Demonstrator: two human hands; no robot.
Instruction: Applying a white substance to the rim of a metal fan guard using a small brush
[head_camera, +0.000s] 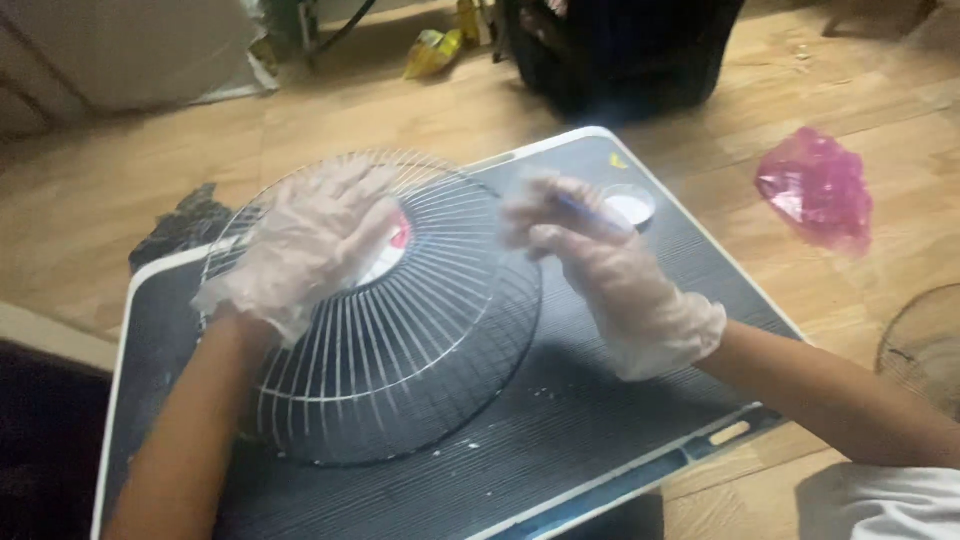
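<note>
A round wire fan grille (400, 350) lies dome-up on a dark ribbed board (600, 420) with a white rim. My left hand (300, 250), in a clear plastic glove, rests flat on the top of the grille, partly covering its red and white centre badge (395, 250). My right hand (600, 270), also gloved, hovers just right of the grille and pinches a thin blue-handled tool (590, 212), blurred by motion. A small round white dish (632, 205) sits on the board just behind that hand.
The board sits on a wooden floor. A crumpled pink plastic bag (818, 188) lies to the right, another wire grille (925, 345) at the right edge, a dark rag (185, 225) left of the board, a black bin (620, 50) behind, and yellow packaging (432, 50).
</note>
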